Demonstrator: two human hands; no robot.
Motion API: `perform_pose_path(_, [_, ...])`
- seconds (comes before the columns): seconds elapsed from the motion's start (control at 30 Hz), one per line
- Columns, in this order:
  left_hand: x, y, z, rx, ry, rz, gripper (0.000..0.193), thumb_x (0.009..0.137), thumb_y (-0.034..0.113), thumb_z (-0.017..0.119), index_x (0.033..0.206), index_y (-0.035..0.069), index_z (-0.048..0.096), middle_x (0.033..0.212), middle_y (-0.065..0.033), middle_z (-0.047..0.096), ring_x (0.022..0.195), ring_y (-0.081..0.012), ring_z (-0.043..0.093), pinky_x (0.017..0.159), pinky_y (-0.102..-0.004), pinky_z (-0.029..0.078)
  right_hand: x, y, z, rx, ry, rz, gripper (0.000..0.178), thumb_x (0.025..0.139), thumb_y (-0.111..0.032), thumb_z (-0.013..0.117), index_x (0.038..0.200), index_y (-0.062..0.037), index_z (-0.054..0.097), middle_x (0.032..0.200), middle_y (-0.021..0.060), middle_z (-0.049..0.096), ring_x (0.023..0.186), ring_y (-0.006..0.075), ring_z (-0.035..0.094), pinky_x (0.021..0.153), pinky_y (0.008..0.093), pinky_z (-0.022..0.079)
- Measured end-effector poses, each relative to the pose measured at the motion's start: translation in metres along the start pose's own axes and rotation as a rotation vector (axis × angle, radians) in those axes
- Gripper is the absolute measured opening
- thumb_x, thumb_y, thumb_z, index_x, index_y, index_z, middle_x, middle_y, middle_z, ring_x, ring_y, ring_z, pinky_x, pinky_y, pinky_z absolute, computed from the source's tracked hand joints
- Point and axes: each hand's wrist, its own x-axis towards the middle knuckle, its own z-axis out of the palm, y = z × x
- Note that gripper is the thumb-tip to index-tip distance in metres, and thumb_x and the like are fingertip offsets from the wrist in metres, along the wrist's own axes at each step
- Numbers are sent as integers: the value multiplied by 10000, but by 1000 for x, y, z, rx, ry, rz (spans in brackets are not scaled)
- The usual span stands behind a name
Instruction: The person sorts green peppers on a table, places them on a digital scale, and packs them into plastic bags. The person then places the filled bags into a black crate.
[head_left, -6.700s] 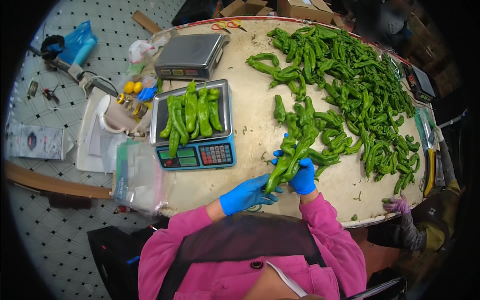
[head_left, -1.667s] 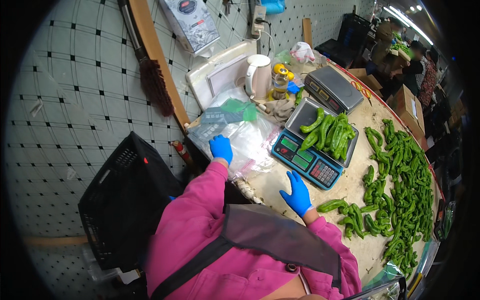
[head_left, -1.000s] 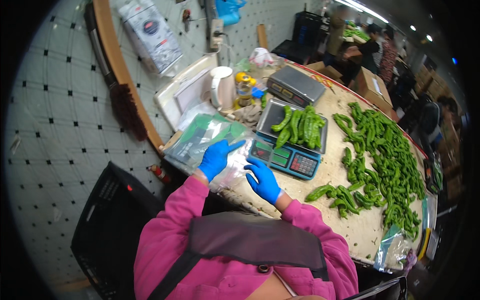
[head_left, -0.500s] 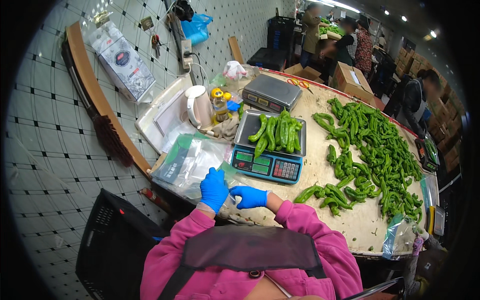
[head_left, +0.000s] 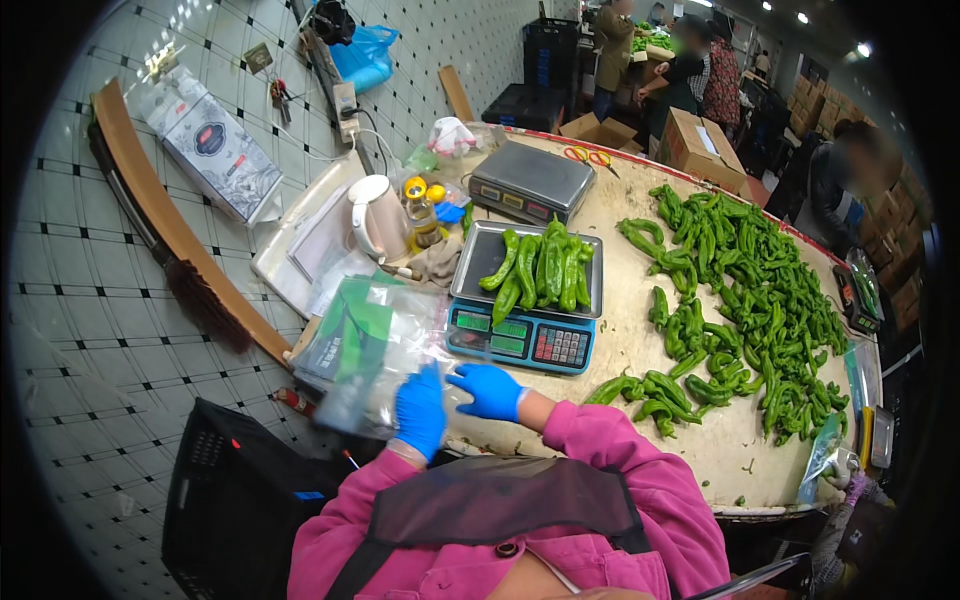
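Both my hands wear blue gloves at the near left edge of the table. My left hand (head_left: 420, 410) is closed on a clear plastic bag (head_left: 362, 398), which spreads out to its left, partly blurred. Just to the right, my right hand (head_left: 488, 391) points toward it with fingers apart, and nothing shows between them. Beyond the hands stands a blue digital scale (head_left: 520, 338) with several long green peppers (head_left: 548, 265) on its metal pan. Left of the scale, a pile of flat bags with green print (head_left: 352, 325) lies under the clear plastic.
A large heap of green peppers (head_left: 745, 290) covers the right side. Behind the scale sit a second scale (head_left: 533, 180), scissors (head_left: 592, 157), a kettle (head_left: 380, 218) and an oil bottle (head_left: 422, 215). A black crate (head_left: 235, 490) stands at lower left. Other people work beyond and at right.
My hands have drawn slightly apart, and the left one has moved down. The clear bag now reaches further left over the table edge. My right fingers have spread from a pinch.
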Motion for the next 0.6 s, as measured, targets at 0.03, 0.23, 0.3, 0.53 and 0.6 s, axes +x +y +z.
perform_pose_path(0.03, [4,-20,-3,88,-31,-59,523,744,7,546,1264,-31,503,1030,-179,585,816,-326,577,665,-433,468,-5,10,-10,47,85,86,515,791,-300,707,1241,-83,581,1286,190,550,1082,361,584,872,434,488])
perform_pose_path(0.23, [-6,-32,11,86,-176,-47,624,712,24,545,1328,-42,469,1129,-174,568,887,-332,567,704,-427,477,-2,94,-112,-257,965,615,800,689,-354,810,1350,-82,452,1328,262,478,1183,426,510,949,481,452])
perform_pose_path(0.3, [-7,-26,35,-48,-109,16,625,705,28,544,1323,-42,481,1132,-182,573,881,-333,572,703,-432,481,17,138,-106,-282,932,920,1021,638,-443,838,1455,-125,316,1405,273,376,1241,443,460,986,508,437])
perform_pose_path(0.53, [-2,-18,45,-141,-224,-2,622,695,23,565,1313,-14,497,1161,-179,568,862,-333,582,696,-429,493,18,174,-123,8,674,1135,1204,576,-447,867,1531,-238,164,1456,301,289,1245,452,475,971,517,474])
perform_pose_path(0.6, [-3,-27,50,-155,-204,-38,638,678,8,568,1312,-6,497,1183,-187,568,880,-357,584,715,-446,497,6,205,-122,-55,633,1025,1192,575,-398,862,1528,-187,179,1415,327,338,1255,470,460,1012,490,454])
